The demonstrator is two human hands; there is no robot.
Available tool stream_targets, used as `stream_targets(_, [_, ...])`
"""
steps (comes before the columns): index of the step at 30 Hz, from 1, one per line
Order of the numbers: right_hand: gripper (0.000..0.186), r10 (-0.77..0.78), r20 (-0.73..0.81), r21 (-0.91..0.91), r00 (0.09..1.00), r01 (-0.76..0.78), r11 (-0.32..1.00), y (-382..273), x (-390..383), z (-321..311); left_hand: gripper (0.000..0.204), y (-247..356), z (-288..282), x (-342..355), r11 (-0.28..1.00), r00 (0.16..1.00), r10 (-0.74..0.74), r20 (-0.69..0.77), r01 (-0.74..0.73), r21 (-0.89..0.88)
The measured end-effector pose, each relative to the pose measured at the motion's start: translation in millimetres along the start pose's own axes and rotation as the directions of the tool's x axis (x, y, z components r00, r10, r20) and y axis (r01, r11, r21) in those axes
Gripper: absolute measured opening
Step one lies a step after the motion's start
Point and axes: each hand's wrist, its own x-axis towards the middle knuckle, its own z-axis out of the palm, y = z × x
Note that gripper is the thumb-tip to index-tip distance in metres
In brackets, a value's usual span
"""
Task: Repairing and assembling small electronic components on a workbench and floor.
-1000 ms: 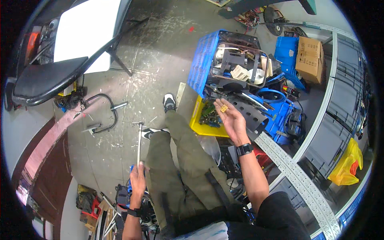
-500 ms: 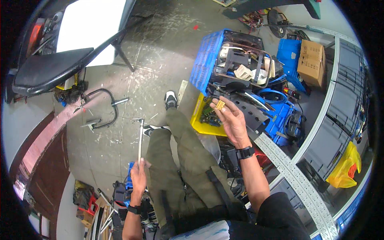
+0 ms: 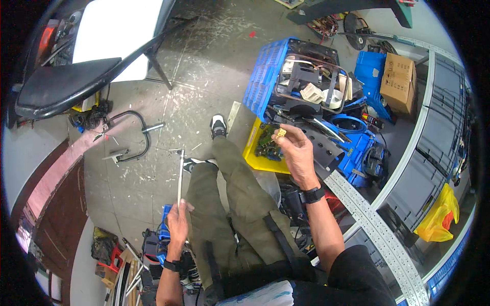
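Note:
My left hand (image 3: 177, 223) is closed round the lower end of a thin silver metal rod with a short crosspiece at its far end (image 3: 180, 176). The rod points away from me over the floor, beside my left leg. Between thumb and fingertips, my right hand (image 3: 298, 157) pinches a small yellow, blocky piece (image 3: 282, 132); its exact kind is too small to tell. That hand is raised in front of a yellow crate (image 3: 272, 166) and a grey metal part with holes (image 3: 326, 153).
A blue crate (image 3: 259, 76) full of mixed parts stands ahead right, with a cardboard box (image 3: 398, 81) beyond it. Metal shelving (image 3: 367, 219) runs along my right. A bent black frame (image 3: 144, 137) lies on the floor at left, below a black-padded chair (image 3: 69, 84).
The small yellow piece has turned between my right fingertips, and those fingers have shifted a little. My left hand and the rod have hardly moved.

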Motion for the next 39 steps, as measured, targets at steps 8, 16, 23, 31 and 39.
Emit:
stream_targets(8, [0.045, -0.019, 0.014, -0.126, 1.0, 0.021, 0.992, -1, 0, 3, 0.047, -3, 1, 3, 0.999, 1.0, -0.013, 0.019, 0.013, -0.029])
stream_targets(16, [0.046, -0.023, 0.01, -0.146, 1.0, 0.024, 0.989, -1, -2, 4, 0.044, 0, 2, 3, 0.999, 0.999, -0.035, 0.014, 0.035, 0.014])
stream_targets(23, [0.042, -0.083, 0.024, -0.137, 0.996, 0.085, 0.987, 1, -2, 6, 0.045, -1, 2, 3, 1.0, 0.999, -0.005, 0.033, 0.005, 0.006])
stream_targets(31, [0.039, -0.083, -0.004, -0.172, 0.997, 0.081, 0.982, 7, -2, 0, 0.044, -1, 3, 2, 1.0, 0.999, 0.022, 0.026, -0.022, 0.0])
stream_targets(39, [0.043, 0.079, -0.443, -0.249, 0.893, -0.207, 0.946, 51, 32, -74, 0.042, 0, 6, 1, 1.0, 1.0, 0.016, 0.023, -0.016, -0.003])
